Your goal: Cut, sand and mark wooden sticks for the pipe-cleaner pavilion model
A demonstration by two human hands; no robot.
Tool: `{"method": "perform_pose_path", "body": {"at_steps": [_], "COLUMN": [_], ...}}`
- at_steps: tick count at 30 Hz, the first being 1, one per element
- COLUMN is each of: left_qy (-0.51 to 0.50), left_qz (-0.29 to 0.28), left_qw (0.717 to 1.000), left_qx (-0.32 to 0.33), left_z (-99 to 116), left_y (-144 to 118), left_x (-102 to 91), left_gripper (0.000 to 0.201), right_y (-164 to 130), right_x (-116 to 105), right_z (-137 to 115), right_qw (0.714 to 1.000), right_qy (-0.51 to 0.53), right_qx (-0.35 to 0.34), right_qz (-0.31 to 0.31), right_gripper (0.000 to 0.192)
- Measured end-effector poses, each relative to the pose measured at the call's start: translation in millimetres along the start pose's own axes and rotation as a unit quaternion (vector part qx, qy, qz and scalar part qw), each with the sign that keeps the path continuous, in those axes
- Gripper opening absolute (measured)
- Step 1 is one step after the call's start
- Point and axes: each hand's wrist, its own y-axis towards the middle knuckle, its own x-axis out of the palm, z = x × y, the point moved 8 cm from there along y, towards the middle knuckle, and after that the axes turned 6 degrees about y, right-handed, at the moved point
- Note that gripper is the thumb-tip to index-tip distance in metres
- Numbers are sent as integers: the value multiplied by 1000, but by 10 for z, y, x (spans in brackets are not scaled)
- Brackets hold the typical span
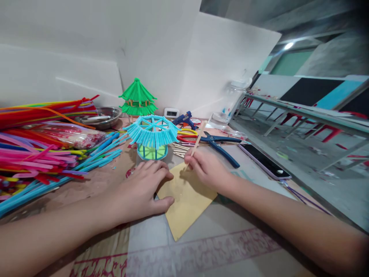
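Pinching the wooden stick (197, 143) upright over the tan card (187, 200), right hand (207, 169) sets its tip near the top corner; left hand (141, 192) lies spread, pinning the card. Keep pressure flat, stick steady. Blue straw pavilion (152, 136) just behind.

My left hand (141, 190) lies flat, pressing on a tan card sheet (187, 202) at the middle of the desk (230, 246). My right hand (206, 167) pinches a thin wooden stick (198, 142), its lower end touching the sheet. Just behind my hands stands a blue straw pavilion (152, 135); a green one (137, 98) stands farther back. Coloured straws (43, 154) pile at the left edge; blue pliers (220, 146) and a phone (264, 161) lie right.
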Motion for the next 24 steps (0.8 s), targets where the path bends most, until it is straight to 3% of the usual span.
{"method": "perform_pose_path", "body": {"at_steps": [3, 8, 12, 16, 18, 20, 22, 24], "left_qy": [-4, -1, -2, 7, 5, 1, -2, -4], "left_qz": [-1, 5, -3, -6, -7, -6, -7, -8], "left_qw": [1000, 1000, 1000, 1000, 1000, 1000, 1000, 1000], "left_qx": [5, 4, 6, 0, -2, -2, -1, -3], "left_z": [5, -1, -2, -16, -19, -15, -9, -7], "left_y": [0, 1, -1, 3, 6, 11, 15, 19], "left_x": [3, 1, 18, 23, 21, 12, 6, 2], "left_gripper": [38, 39, 38, 39, 39, 39, 39, 39], "right_y": [5, 20, -8, 57, 74, 60, 31, 5], "right_x": [67, -19, 71, -58, -124, -124, -5, 143], "right_z": [-35, -9, -111, 115, 256, 386, 467, 467], "right_qw": [998, 999, 996, 1000, 991, 944, 846, 748], "right_qy": [25, -31, 36, 21, 106, 292, 492, 620], "right_qx": [-44, -29, -72, 0, 55, 115, 176, 220], "right_qz": [-46, 9, -48, 20, 65, 104, 106, 81], "right_gripper": [24, 22, 23, 20, 23, 28, 29, 28]}}
